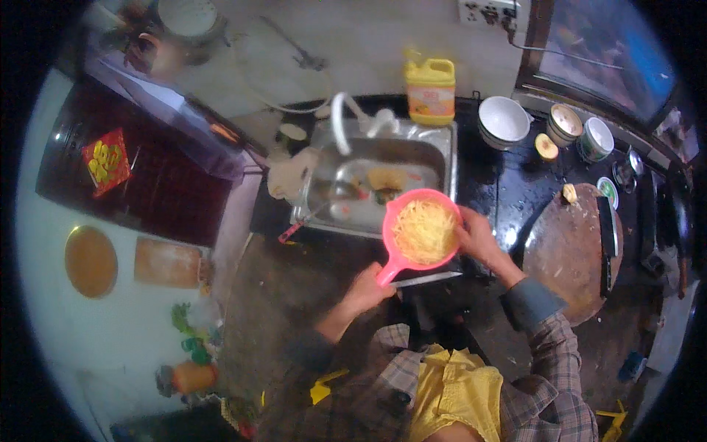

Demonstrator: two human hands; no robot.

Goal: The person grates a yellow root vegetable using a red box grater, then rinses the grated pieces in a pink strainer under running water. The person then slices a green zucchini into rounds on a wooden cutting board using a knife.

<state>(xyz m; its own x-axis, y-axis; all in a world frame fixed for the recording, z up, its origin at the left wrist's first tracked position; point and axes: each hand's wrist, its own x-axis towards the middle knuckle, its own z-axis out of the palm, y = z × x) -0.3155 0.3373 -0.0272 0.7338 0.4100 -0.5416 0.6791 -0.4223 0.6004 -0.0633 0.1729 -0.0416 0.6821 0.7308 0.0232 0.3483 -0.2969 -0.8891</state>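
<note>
My left hand [369, 291] grips the handle of a pink plastic strainer or scoop [393, 267]. My right hand [478, 235] holds the right side of its rim. Pale yellow shreds [425, 231], like finely cut potato, fill the bowl. It is held over the front edge of a stainless steel sink [450, 160]. Inside the sink lie a yellowish piece [386, 178] and other scraps, partly hidden by the strainer. A white faucet [338, 119] arches over the basin. A narrow pale strip with a pointed end shows just below the strainer; I cannot tell what it is.
Right of me, a cleaver [607, 226] lies on a round wooden chopping board [563, 259]. Behind it stand a white bowl [504, 121], smaller containers and a cut pale piece [546, 147]. A yellow jug [431, 94] stands behind the sink. A red-handled tool [291, 232] rests at the sink's front-left corner.
</note>
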